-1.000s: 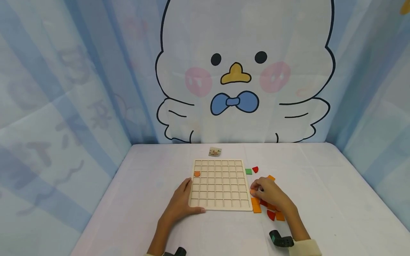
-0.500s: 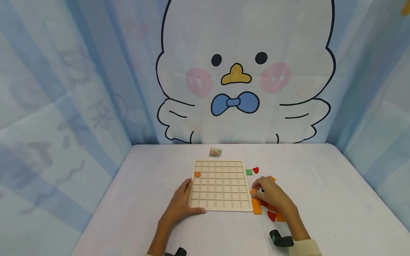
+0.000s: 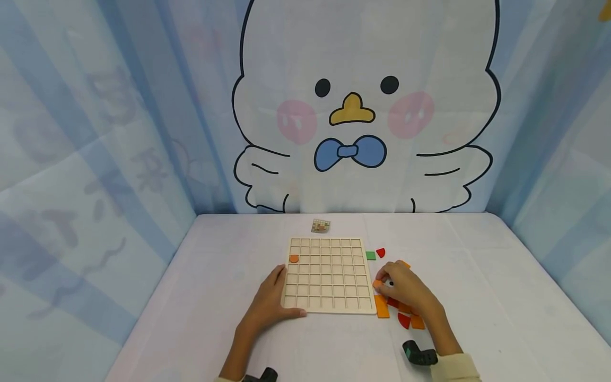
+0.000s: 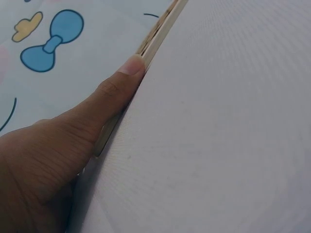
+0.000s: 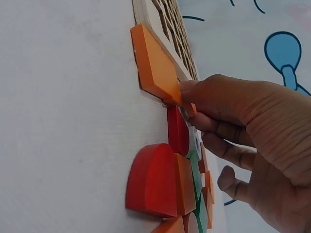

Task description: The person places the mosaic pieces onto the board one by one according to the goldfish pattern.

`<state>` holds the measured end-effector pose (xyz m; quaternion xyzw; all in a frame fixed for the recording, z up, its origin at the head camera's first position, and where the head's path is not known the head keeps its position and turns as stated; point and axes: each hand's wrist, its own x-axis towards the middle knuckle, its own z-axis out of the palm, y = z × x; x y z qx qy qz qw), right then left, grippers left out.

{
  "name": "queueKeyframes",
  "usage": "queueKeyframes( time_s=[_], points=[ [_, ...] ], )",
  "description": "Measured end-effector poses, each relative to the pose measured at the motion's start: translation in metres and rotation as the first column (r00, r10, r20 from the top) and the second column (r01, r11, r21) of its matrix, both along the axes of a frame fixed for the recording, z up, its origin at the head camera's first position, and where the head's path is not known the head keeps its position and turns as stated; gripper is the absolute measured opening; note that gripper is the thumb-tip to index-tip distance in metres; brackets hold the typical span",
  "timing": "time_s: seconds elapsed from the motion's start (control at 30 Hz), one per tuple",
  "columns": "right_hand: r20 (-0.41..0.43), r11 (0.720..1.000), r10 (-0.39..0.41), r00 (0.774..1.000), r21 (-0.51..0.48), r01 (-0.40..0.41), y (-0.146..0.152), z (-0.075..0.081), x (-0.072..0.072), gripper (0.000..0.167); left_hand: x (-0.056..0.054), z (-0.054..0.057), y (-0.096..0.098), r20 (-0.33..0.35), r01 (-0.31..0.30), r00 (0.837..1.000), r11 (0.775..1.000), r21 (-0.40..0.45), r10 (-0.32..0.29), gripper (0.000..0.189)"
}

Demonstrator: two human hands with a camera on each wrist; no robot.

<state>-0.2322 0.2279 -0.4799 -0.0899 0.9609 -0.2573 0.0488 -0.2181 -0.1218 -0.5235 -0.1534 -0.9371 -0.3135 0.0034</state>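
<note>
A pale wooden grid board [image 3: 334, 276] lies flat on the table. My left hand [image 3: 269, 301] holds its near-left corner, fingers along the left side and thumb on the front edge; the left wrist view shows the thumb pressing that edge. An orange round piece [image 3: 294, 259] sits in a cell near the board's far left. Just off the right side, my right hand [image 3: 406, 285] pinches a small orange piece [image 5: 193, 109] between thumb and forefinger. Right beside it lies an orange block [image 3: 382, 306] against the board. The hand partly covers other pieces beneath it.
Red, orange and green pieces cluster under the right hand, including a red rounded block [image 5: 151, 180]. Beyond them lie a green square [image 3: 370, 255] and a red piece [image 3: 380, 252]. A small patterned card [image 3: 320, 226] is behind the board. A printed curtain [image 3: 353, 185] stands at the back.
Hardly anything differs. My right fingers shift very slightly around the small orange piece at the board's right edge; my left hand and the board stay in place.
</note>
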Motion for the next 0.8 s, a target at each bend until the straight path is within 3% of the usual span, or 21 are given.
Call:
queueKeyframes(
  time_s=[0.27, 0.57, 0.8],
  points=[
    [-0.018, 1.0, -0.007, 1.0, 0.007, 0.007, 0.0, 0.0, -0.001, 0.02, 0.0, 0.001, 0.0, 0.003, -0.003, 1.0, 1.0, 0.001, 0.003, 0.132],
    [-0.039, 0.998, -0.001, 0.999, -0.059, -0.001, -0.005, 0.006, -0.001, 0.02, 0.0, 0.003, 0.001, 0.012, -0.004, 1.0, 1.0, 0.007, 0.004, 0.132],
    [-0.099, 0.993, 0.08, 0.992, -0.077, -0.088, -0.015, 0.007, -0.007, 0.02, -0.001, 0.002, 0.001, 0.021, -0.006, 1.0, 1.0, 0.014, 0.006, 0.133]
  ],
)
